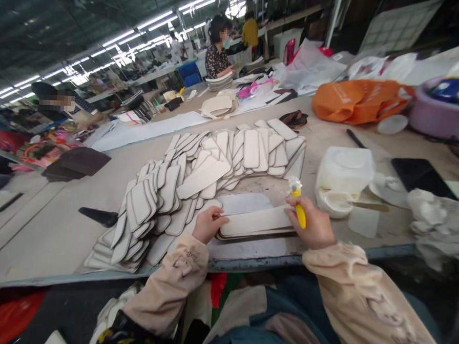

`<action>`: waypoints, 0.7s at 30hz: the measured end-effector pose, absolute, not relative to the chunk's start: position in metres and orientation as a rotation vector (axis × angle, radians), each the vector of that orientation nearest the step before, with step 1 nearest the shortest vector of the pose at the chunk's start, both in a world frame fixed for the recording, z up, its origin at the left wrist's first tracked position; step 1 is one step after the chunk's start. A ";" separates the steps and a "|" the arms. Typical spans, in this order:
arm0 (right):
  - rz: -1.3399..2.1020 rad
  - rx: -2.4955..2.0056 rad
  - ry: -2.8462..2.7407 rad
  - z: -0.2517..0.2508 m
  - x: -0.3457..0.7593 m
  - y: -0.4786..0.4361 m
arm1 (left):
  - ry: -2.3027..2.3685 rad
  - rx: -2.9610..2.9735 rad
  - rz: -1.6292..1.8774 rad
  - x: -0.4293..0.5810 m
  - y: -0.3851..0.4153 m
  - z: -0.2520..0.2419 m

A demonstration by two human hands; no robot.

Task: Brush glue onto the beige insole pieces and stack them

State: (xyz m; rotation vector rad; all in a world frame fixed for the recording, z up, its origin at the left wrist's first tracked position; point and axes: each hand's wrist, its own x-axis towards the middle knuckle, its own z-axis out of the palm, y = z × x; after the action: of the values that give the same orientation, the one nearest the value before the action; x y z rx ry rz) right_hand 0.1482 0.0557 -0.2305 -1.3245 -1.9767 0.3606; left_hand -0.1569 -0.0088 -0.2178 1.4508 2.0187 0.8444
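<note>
My left hand (210, 224) pinches the left end of a long pale panel (255, 222), which lies on a few more like it at the table's front edge. At the panel's right end, my right hand (314, 225) is closed around a yellow-handled brush (299, 211) with a white-crusted head pointing up and away. Fingers of that hand also touch the panel's end. Beneath and behind the panels shows a pale sheet (247, 202). A large spread heap of pale, dark-edged pieces (214, 166) curves around beyond and left of my left hand.
To the right stand a white plastic jug (345, 168) and a white bowl (333, 203) with a stick across it. A black phone (423, 177), crumpled paper (434, 224), orange bag (362, 101) and purple basin (444, 114) lie beyond. Co-workers sit at farther tables.
</note>
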 end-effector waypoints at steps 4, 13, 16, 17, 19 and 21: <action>0.330 -1.351 -2.011 -0.234 0.148 0.058 | 2.058 1.498 0.791 -0.155 -0.007 -0.224; 0.351 -1.366 -2.027 -0.242 0.147 0.059 | 2.045 1.801 1.027 -0.165 -0.024 -0.227; 0.344 -1.350 -2.016 -0.244 0.147 0.060 | 1.959 1.986 1.193 -0.167 -0.046 -0.234; 0.339 -1.347 -2.013 -0.244 0.147 0.060 | 1.929 2.047 1.220 -0.167 -0.053 -0.238; 0.327 -1.343 -2.008 -0.245 0.146 0.060 | 1.878 2.157 1.228 -0.164 -0.066 -0.244; 0.318 -1.340 -2.009 -0.246 0.146 0.061 | 1.839 2.248 1.201 -0.161 -0.074 -0.250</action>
State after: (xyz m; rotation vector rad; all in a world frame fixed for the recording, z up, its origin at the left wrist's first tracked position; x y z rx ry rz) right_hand 0.1462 0.0606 -0.2457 -1.3399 -2.0091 0.3183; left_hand -0.1615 -0.0740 -0.2496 2.2483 1.8388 1.2006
